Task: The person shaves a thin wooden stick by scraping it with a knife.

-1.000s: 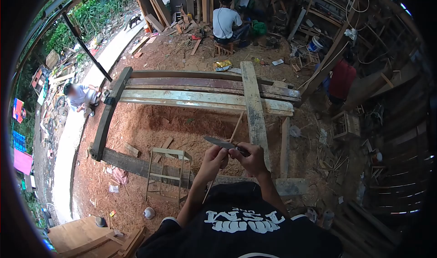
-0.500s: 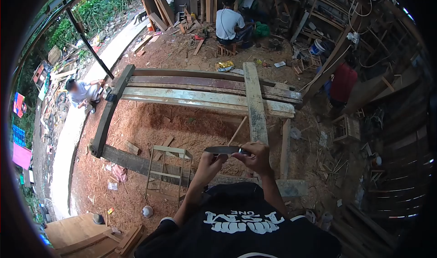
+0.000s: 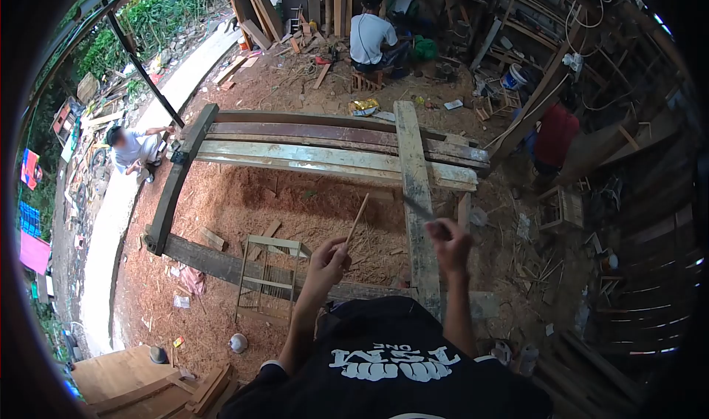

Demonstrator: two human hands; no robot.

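Observation:
My left hand (image 3: 330, 261) is closed around the lower end of a thin wooden stick (image 3: 358, 219), which points up and away from me. My right hand (image 3: 450, 244) grips a knife, its dark blade (image 3: 419, 208) slanting up to the left and blurred by motion. The knife's handle is hidden in my fingers. Blade and stick are apart, and the blade shows over a long wooden plank (image 3: 412, 153). Left of my left hand, a small frame of thin wooden strips (image 3: 272, 281) stands against a dark beam.
Long boards (image 3: 295, 153) lie across the far side, joined to a dark beam (image 3: 177, 182) on the left. Wood shavings (image 3: 244, 212) cover the ground. One person (image 3: 136, 149) crouches at left; another (image 3: 369, 38) sits at the back. A wooden stool (image 3: 561, 208) stands at right.
My hands have moved apart. The knife, held level in front of my left hand before, has swung right and turned diagonal with my right hand. The stick now shows clearly in my left hand.

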